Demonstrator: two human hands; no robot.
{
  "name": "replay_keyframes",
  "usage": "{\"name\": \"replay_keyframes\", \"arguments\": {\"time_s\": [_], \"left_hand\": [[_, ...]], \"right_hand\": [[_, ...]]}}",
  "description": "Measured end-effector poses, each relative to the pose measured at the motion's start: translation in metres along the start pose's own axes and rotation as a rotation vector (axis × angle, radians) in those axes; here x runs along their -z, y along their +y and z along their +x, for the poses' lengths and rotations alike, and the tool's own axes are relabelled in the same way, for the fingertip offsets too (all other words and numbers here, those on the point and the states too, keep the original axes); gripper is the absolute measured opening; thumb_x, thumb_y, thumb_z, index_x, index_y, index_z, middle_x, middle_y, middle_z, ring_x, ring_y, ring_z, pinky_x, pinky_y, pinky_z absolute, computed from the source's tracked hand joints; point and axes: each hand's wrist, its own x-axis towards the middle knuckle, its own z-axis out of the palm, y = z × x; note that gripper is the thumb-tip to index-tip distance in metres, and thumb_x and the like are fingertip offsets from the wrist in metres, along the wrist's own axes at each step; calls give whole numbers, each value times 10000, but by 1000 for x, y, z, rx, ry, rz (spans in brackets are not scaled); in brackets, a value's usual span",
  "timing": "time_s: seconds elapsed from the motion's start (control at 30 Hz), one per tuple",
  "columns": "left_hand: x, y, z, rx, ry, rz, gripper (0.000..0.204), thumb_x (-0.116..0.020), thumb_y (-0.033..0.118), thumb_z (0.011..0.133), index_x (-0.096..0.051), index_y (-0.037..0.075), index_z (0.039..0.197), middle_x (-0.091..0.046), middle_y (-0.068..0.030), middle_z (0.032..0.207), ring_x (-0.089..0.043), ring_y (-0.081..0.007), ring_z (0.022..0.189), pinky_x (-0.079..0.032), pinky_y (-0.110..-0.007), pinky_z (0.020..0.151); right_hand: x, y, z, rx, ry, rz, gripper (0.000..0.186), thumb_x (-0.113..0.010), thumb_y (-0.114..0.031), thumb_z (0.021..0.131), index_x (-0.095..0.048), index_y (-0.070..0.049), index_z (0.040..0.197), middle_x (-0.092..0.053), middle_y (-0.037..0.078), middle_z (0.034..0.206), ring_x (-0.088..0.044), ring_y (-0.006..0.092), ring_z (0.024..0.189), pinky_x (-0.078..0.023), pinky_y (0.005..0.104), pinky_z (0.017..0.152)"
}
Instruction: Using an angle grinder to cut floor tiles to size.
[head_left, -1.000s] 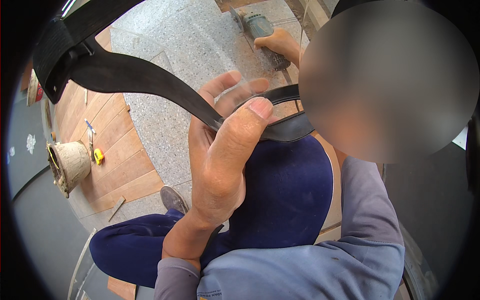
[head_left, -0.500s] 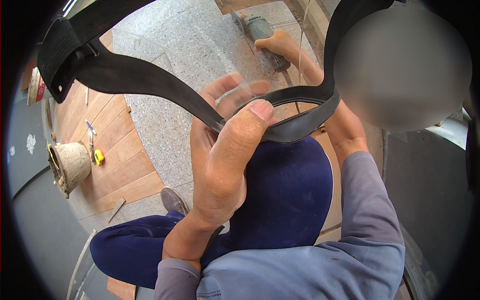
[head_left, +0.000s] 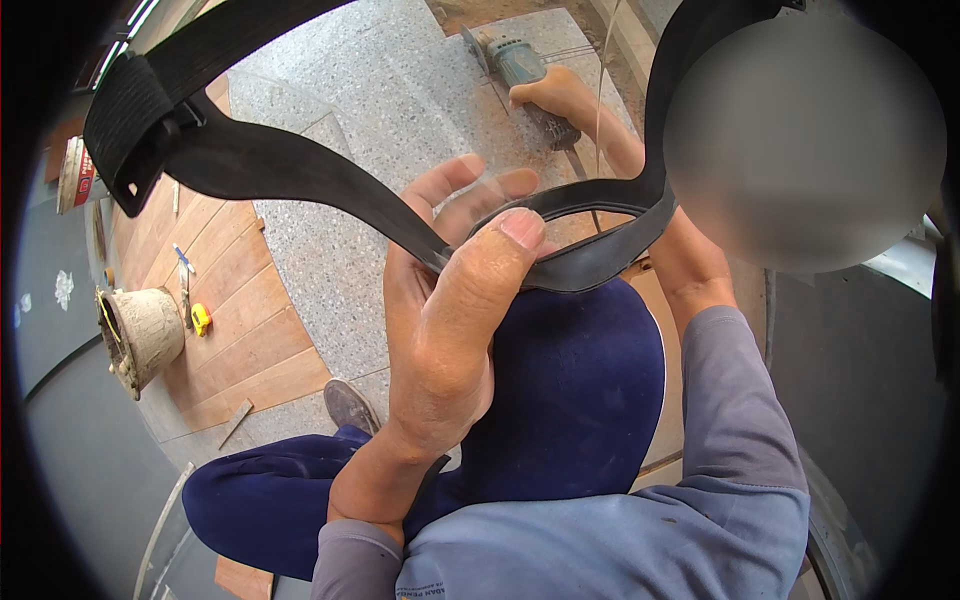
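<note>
Black, smooth, rubbery-looking material forms the curved frame of the goggles (head_left: 310, 170), which spread across the upper middle of the view, raised in front of the person's bent knee. Their side piece narrows in a soft wave from a ribbed, woven-looking strap (head_left: 215, 55) at upper left, and a clear, shiny lens fills the rounded rim. The left hand (head_left: 445, 330) has hold of them in a loose pinch: the thumb, its skin creased, presses the near side of the rim, while 2 fingers curve behind, blurred through the transparent part.

Farther off, the right hand (head_left: 560, 92) is wrapped around the dark, dusty rear body of an angle grinder (head_left: 520, 65). The tool has a ribbed, teal-green housing and a thin round disc (head_left: 475, 48); whether it rests fully on the grey, speckled stone slabs (head_left: 320, 240) cannot be told.

At left, reddish-brown wooden planks (head_left: 265, 310) meet the slabs along a stepped edge. On that side lies a tapered bucket (head_left: 150, 325), tipped over and crusted with pale, rough residue, near a compact yellow tape measure (head_left: 201, 319). Dark blue, matte fabric trousers (head_left: 580, 400) cover the bent leg.
</note>
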Motion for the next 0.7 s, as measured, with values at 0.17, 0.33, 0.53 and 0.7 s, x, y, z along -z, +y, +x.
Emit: {"name": "replay_keyframes", "arguments": {"time_s": [0.17, 0.33, 0.53, 0.7], "left_hand": [[-1, 2, 0, 16, -1, 5, 782, -685, 291, 911, -282, -162, 1405, -521, -320, 1285, -634, -281, 1135, -495, -333, 1006], [-1, 2, -1, 5, -8, 8, 776, -676, 286, 917, -272, -159, 1409, -502, -334, 1300, -636, -290, 1129, -494, -341, 1009], [0, 2, -1, 0, -12, 18, 781, -673, 293, 920, -267, -164, 1406, -487, -348, 1307, -638, -289, 1121, -503, -345, 999], [-1, 2, 1, 7, -11, 13, 784, -672, 291, 920, -263, -174, 1400, -485, -355, 1302, -638, -290, 1122, -512, -339, 985]], "right_hand": [[2, -2, -1, -7, 14, -12, 431, -785, -338, 639, -732, 46, 826, -702, 162, 784, -665, 251, 673, -519, 348, 644], [4, -5, -3, -51, -29, 5, 426, -786, -334, 627, -730, 42, 819, -705, 169, 787, -668, 251, 679, -520, 351, 644], [4, -8, -3, -47, -31, 21, 422, -779, -322, 629, -730, 47, 829, -704, 169, 791, -669, 259, 685, -520, 355, 649], [6, -10, 0, -39, -53, 35, 439, -776, -328, 630, -732, 49, 852, -708, 170, 803, -670, 266, 685, -519, 352, 649]]}}
